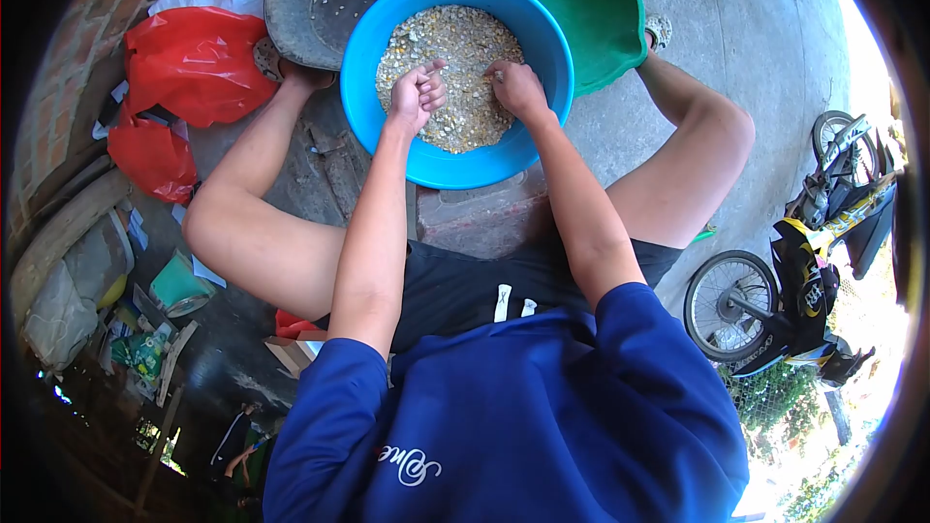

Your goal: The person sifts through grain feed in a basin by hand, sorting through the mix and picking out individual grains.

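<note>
Between the legs stands a round blue basin (469, 171), its bottom covered with a pale yellow and whitish grainy mix (460, 48). My left hand (418, 97) is over the left part of the mix, palm turned up and fingers curled in; whether anything lies inside the curl is too small to tell. On the right side of the basin, my right hand (516, 89) points down at the mix with its fingers bent together at the surface. What those fingertips hold, if anything, is hidden. The two hands are apart.
Behind the blue basin are a dark basin (291, 15) with scattered grains and a green basin (605, 10). Red plastic bags (189, 63) lie at the left near a brick wall (48, 102). A green cup (181, 286) stands lower left, and a motorcycle (799, 271) at the right.
</note>
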A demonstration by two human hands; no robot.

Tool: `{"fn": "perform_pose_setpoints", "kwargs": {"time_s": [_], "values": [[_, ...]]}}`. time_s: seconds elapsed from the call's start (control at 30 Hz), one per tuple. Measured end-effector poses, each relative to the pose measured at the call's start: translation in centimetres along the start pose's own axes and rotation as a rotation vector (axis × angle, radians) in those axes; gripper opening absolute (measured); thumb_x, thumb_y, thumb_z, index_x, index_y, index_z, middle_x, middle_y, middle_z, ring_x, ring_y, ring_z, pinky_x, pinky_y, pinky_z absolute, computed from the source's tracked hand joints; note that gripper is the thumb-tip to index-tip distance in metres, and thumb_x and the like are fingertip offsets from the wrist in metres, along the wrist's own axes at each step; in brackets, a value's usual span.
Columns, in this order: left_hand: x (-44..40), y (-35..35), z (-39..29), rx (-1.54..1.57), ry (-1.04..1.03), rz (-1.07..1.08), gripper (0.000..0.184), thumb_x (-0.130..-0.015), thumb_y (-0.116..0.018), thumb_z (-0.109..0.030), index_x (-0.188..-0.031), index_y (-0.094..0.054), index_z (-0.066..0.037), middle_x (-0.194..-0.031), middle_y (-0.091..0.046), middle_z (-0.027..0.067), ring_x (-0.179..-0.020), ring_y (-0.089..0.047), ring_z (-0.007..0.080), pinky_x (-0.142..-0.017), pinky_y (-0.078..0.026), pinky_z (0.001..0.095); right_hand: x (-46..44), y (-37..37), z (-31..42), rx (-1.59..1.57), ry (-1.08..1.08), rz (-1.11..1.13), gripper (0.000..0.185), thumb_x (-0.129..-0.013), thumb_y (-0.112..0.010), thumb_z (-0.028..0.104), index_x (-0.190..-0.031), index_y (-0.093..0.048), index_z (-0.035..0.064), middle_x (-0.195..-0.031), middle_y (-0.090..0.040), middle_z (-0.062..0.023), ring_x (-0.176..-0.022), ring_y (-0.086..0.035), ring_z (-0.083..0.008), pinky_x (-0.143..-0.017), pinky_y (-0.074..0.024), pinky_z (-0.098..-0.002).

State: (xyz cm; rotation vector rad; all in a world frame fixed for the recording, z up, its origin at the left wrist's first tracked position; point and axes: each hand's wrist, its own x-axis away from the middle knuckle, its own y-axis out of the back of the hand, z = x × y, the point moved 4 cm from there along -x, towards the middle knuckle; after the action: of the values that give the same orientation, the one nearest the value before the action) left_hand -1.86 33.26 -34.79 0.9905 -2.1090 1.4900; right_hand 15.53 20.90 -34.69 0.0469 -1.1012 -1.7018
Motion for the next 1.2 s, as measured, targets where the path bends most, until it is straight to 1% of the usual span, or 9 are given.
{"fn": "perform_pose_setpoints", "kwargs": {"time_s": [0.4,0.5,0.7,0.77,0.8,0.9,0.93,1.07,1.2], "values": [[-1.2,0.4,1.1,-0.672,-0.068,-0.196,0.031,-0.098,-0.053,-0.015,-0.114,-0.07,0.005,-0.062,-0.049,-0.0052,-0.048,-0.043,0.0058,-0.043,-0.032,0.0259,-0.2,-0.8,-0.2,0.072,0.059,-0.044,0.023,-0.088,-0.056,0.012,-0.102,-0.074,0.0089,-0.101,-0.073,-0.0225,-0.098,-0.07,-0.0418,-0.088,-0.0541,-0.0528],[-1.7,-0.6,1.3,-1.088,-0.461,-0.307,0.022,-0.096,-0.064,-0.017,-0.102,-0.076,0.0,-0.067,-0.065,0.0008,-0.055,-0.057,0.0118,-0.052,-0.045,0.0321,-0.4,-1.1,-0.4,0.063,0.063,-0.046,0.02,-0.089,-0.057,0.013,-0.1,-0.072,0.0059,-0.099,-0.073,-0.0237,-0.097,-0.07,-0.0423,-0.088,-0.0538,-0.0531],[-0.7,-3.4,0.9,-1.617,-0.374,-0.329,0.016,-0.092,-0.067,-0.018,-0.101,-0.078,-0.01,-0.089,-0.074,0.0217,-0.085,-0.073,0.0379,-0.076,-0.058,0.0459,-1.0,-0.7,-0.3,-0.088,0.102,0.012,0.018,-0.088,-0.066,0.014,-0.097,-0.071,-0.0005,-0.095,-0.072,-0.025,-0.093,-0.071,-0.0416,-0.085,-0.0542,-0.0522],[-0.8,-3.7,1.4,-1.691,-0.382,-0.32,0.016,-0.093,-0.067,-0.018,-0.101,-0.078,-0.009,-0.091,-0.074,0.0211,-0.086,-0.073,0.0384,-0.077,-0.057,0.0479,-1.3,-0.3,-0.1,-0.201,0.083,0.042,0.018,-0.088,-0.068,0.015,-0.095,-0.07,-0.0019,-0.094,-0.073,-0.0238,-0.089,-0.073,-0.0383,-0.083,-0.0549,-0.0501],[-0.9,-3.7,1.6,-1.73,-0.386,-0.318,0.016,-0.093,-0.067,-0.018,-0.101,-0.078,-0.009,-0.091,-0.074,0.0209,-0.086,-0.073,0.0386,-0.077,-0.057,0.0489,-1.4,-0.4,-0.1,-0.371,0.045,0.106,0.015,-0.094,-0.068,0.015,-0.09,-0.065,0.0008,-0.074,-0.067,-0.0109,-0.065,-0.065,-0.022,-0.063,-0.0523,-0.0382],[-0.9,-3.6,1.9,-1.692,-0.392,-0.317,0.018,-0.094,-0.066,-0.018,-0.103,-0.078,-0.009,-0.09,-0.074,0.0207,-0.084,-0.071,0.0402,-0.075,-0.056,0.05,-0.8,0.2,0.4,-1.594,-0.157,0.569,0.018,-0.101,-0.064,0.017,-0.088,-0.055,0.0074,-0.064,-0.044,0.0045,-0.055,-0.042,-0.0065,-0.05,-0.0364,-0.0244],[-0.9,-3.7,1.8,-1.628,-0.424,-0.327,0.018,-0.094,-0.065,-0.017,-0.104,-0.077,-0.008,-0.089,-0.074,0.02,-0.082,-0.072,0.0376,-0.074,-0.056,0.048,-0.2,0.8,1.2,-1.741,-0.115,0.522,0.022,-0.105,-0.059,0.018,-0.087,-0.047,0.0139,-0.065,-0.027,0.0089,-0.055,-0.028,-0.003,-0.046,-0.0243,-0.0197],[-0.5,-3.8,1.2,-1.304,-0.463,-0.433,0.02,-0.096,-0.06,-0.012,-0.106,-0.076,-0.005,-0.083,-0.075,0.0146,-0.072,-0.07,0.0228,-0.066,-0.053,0.0389,-0.3,2.7,4.2,-2.204,-0.019,0.772,0.023,-0.103,-0.051,0.018,-0.083,-0.042,0.0134,-0.067,-0.029,0.0068,-0.056,-0.03,-0.0052,-0.042,-0.028,-0.0209],[-0.5,-1.6,1.0,-0.983,-0.528,-0.479,0.022,-0.097,-0.055,-0.008,-0.107,-0.074,-0.002,-0.079,-0.073,0.0075,-0.067,-0.061,0.0089,-0.06,-0.047,0.0315,-0.4,3.3,7.4,-2.059,0.015,0.955,0.019,-0.096,-0.042,0.018,-0.079,-0.037,0.0117,-0.066,-0.03,0.0043,-0.056,-0.031,-0.0056,-0.041,-0.0294,-0.0195]]}}
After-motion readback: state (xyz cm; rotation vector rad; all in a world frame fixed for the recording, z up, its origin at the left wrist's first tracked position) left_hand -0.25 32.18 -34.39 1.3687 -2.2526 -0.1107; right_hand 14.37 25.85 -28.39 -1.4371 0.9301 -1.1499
